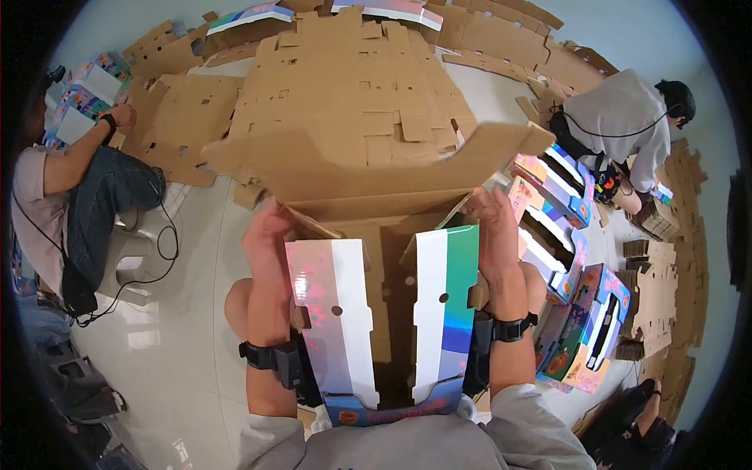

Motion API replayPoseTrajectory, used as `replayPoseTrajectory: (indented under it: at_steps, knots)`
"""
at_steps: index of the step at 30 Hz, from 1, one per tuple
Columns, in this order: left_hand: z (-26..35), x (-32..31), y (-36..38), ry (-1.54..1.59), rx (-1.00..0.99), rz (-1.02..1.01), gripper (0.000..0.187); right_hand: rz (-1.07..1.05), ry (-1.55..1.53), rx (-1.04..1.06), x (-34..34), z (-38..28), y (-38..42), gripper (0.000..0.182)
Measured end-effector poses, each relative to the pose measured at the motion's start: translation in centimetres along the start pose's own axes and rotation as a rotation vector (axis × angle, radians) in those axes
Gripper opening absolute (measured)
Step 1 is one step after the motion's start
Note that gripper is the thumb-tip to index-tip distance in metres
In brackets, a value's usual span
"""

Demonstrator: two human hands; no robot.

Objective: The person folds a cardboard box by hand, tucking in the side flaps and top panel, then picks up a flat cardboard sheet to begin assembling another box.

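Note:
A partly folded cardboard box (352, 294) rests in my lap. Its outside is printed pink, white, green and blue, and its inside is plain brown. Two printed side panels with round holes face up, a gap between them, and a wide brown flap (352, 180) stands raised at the far end. On the box's far left corner is my left hand (269, 229), closed around the edge with its fingertips partly hidden. My right hand (496, 223) grips the far right corner by a small side flap, fingers bent.
Finished-looking printed boxes (599, 317) with handles stand to my right. Flat brown cardboard sheets (329, 86) are piled ahead, and cardboard stacks (650, 294) lie at far right. One person (86, 188) sits at left; another person (623, 113) bends over at right. A black cable (174, 235) crosses the tiled floor.

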State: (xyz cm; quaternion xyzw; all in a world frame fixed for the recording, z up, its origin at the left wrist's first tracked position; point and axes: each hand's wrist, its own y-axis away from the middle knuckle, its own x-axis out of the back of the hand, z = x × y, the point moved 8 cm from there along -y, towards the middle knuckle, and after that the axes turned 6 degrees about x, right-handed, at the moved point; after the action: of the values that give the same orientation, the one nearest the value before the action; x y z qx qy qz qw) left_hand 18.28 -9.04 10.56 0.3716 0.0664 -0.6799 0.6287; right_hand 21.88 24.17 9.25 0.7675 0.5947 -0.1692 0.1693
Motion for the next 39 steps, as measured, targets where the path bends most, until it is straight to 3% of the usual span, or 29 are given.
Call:
replayPoseTrajectory:
  at_steps: [1, 3, 4, 6, 10, 13, 16, 18, 20, 22, 25, 29, 32, 35, 39]
  knots:
    - [0.3, -0.8, 0.9, -0.011, 0.066, 0.049, 0.032, -0.016, 0.002, -0.036, 0.2, 0.1, 0.2, 0.054]
    - [0.4, -0.4, -0.2, -0.13, -0.011, -0.057, 0.028, -0.315, -0.008, 0.013, -1.9, -0.8, 0.4, 0.072]
    - [-0.1, 2.0, -2.6, -0.236, -0.153, -0.21, 0.027, -0.28, -0.027, -0.002, -1.6, -0.6, 0.6, 0.074]
    - [0.2, 1.2, -2.8, -0.336, -0.22, -0.335, 0.026, -0.21, -0.065, -0.035, -1.0, 0.4, 1.3, 0.077]
    - [-0.3, -0.7, 0.1, -0.186, 0.017, -0.195, 0.024, -0.229, 0.054, -0.073, -0.3, 1.5, 1.8, 0.051]
    - [0.2, -3.3, 3.3, -0.052, 0.129, -0.234, 0.024, -0.341, -0.139, -0.111, -0.4, 1.2, 2.1, 0.041]
    - [0.8, -4.5, 5.4, -0.027, 0.164, -0.197, 0.04, -0.333, -0.019, -0.105, -0.3, 1.3, 1.7, 0.043]
    - [0.2, -3.5, 4.8, -0.164, 0.182, -0.239, 0.052, -0.326, -0.005, -0.111, -0.6, 1.1, 1.6, 0.044]
    - [-1.0, -0.2, 1.3, -0.443, 0.201, -0.408, 0.062, -0.306, 0.035, -0.167, -0.1, 1.6, 1.7, 0.048]
    - [-1.4, 0.2, 0.5, -0.594, 0.208, -0.406, 0.066, -0.273, 0.096, -0.277, 1.3, 2.8, 1.9, 0.055]
    - [-2.0, 1.4, 0.0, -0.672, 0.185, -0.378, 0.07, -0.157, -0.067, -0.267, 1.3, 4.5, 3.9, 0.064]
    - [-3.4, 3.2, -0.9, -0.616, 0.126, -0.344, 0.074, 0.031, 0.215, -0.361, 4.7, 9.0, 7.3, 0.066]
    - [-3.9, 4.6, -1.7, -0.656, 0.094, -0.329, 0.072, 0.058, 0.111, -0.385, 3.9, 9.1, 8.9, 0.065]
    - [-3.5, 5.1, -3.0, -0.945, 0.217, -0.355, 0.061, -0.041, 0.208, -0.393, 6.8, 12.5, 8.9, 0.064]
    - [-3.6, 5.2, -4.0, -0.987, 0.146, -0.43, 0.046, 0.015, 0.085, -0.486, 5.8, 12.5, 8.8, 0.064]
